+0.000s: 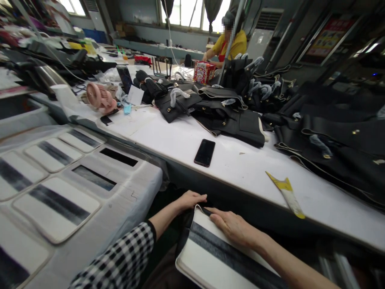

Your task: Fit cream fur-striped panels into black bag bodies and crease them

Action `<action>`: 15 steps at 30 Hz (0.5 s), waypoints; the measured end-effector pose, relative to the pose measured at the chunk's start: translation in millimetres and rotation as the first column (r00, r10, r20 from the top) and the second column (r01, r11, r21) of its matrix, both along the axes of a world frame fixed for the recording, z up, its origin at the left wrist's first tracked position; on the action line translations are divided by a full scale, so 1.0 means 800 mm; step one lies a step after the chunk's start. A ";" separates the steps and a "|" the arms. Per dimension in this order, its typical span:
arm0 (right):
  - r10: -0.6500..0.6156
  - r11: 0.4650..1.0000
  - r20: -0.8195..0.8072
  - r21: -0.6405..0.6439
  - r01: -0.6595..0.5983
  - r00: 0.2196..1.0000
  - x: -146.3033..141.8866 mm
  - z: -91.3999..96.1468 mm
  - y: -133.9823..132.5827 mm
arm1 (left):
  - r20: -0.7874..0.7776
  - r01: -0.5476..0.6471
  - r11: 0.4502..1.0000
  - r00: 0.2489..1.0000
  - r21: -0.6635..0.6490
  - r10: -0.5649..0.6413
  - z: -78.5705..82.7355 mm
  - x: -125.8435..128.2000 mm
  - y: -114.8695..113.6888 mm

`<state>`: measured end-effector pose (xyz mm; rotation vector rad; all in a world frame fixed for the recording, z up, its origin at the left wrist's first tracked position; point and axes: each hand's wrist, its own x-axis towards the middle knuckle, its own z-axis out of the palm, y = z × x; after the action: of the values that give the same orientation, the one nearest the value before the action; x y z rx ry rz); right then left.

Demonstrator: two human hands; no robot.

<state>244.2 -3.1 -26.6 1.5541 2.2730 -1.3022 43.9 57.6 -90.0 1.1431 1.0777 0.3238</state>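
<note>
A white panel [210, 261] with a broad black stripe and rounded corners rests over my lap, tilted, with black material along its far edge and under its left side. My left hand [191, 199] is at the far corner, its fingers closed about the dark edge; the thumb's grip is partly hidden. Along the far edge, my right hand [230, 226] lies over the panel with its fingers curled round the black rim.
Similar striped panels [57, 208] lie on a covered table to my left. The white workbench ahead holds a phone [205, 152], a yellow-marked tool [286, 194], black leather bag pieces [231, 120] and a pink fan [100, 97]. Beyond it a person in yellow [240, 42] works.
</note>
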 end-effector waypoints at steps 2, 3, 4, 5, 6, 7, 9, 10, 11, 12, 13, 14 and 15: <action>-0.026 1.000 -0.017 -0.013 0.026 1.000 0.013 0.002 -0.007 | -0.008 0.152 0.987 0.988 0.048 -0.152 0.025 -0.002 0.011; -0.038 0.999 -0.039 -0.022 0.037 0.998 0.021 0.003 -0.010 | -0.019 0.237 0.969 0.971 0.067 -0.236 0.037 -0.002 0.014; -0.049 0.998 -0.065 -0.034 0.047 0.997 0.029 0.004 -0.014 | -0.037 0.315 0.946 0.949 0.079 -0.313 0.048 -0.002 0.017; -0.062 0.997 -0.090 -0.045 0.058 0.994 0.037 0.005 -0.018 | -0.066 0.379 0.921 0.925 0.087 -0.374 0.057 -0.002 0.019; -0.077 0.996 -0.113 -0.057 0.071 0.991 0.047 0.006 -0.022 | -0.099 0.427 0.899 0.903 0.093 -0.418 0.064 -0.001 0.020; -0.095 0.994 -0.133 -0.072 0.086 0.987 0.057 0.007 -0.027 | -0.133 0.460 0.883 0.885 0.095 -0.447 0.069 0.000 0.022; -0.131 0.988 -0.159 -0.105 0.115 0.979 0.079 0.010 -0.035 | -0.188 0.502 0.861 0.856 0.084 -0.481 0.073 0.002 0.024; -0.141 0.985 -0.167 -0.126 0.121 0.976 0.091 0.012 -0.040 | -0.207 0.519 0.852 0.843 0.067 -0.497 0.073 0.003 0.025; -0.147 0.981 -0.172 -0.149 0.122 0.974 0.103 0.014 -0.044 | -0.219 0.535 0.844 0.829 0.042 -0.515 0.073 0.004 0.026; -0.150 0.977 -0.176 -0.176 0.119 0.973 0.116 0.016 -0.049 | -0.226 0.551 0.834 0.814 0.011 -0.535 0.073 0.004 0.028; -0.154 0.972 -0.179 -0.202 0.117 0.972 0.128 0.018 -0.053 | -0.229 0.565 0.825 0.801 -0.020 -0.554 0.073 0.004 0.029; -0.160 0.967 -0.183 -0.228 0.117 0.970 0.140 0.020 -0.058 | -0.227 0.575 0.817 0.789 -0.053 -0.571 0.074 0.003 0.030; -0.170 0.960 -0.188 -0.255 0.119 0.967 0.151 0.022 -0.062 | -0.220 0.581 0.810 0.782 -0.084 -0.583 0.074 0.003 0.031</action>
<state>364.8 -52.6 -8.9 1.5894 2.0405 -1.7840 46.1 82.6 -30.8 1.4690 0.8670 -0.3203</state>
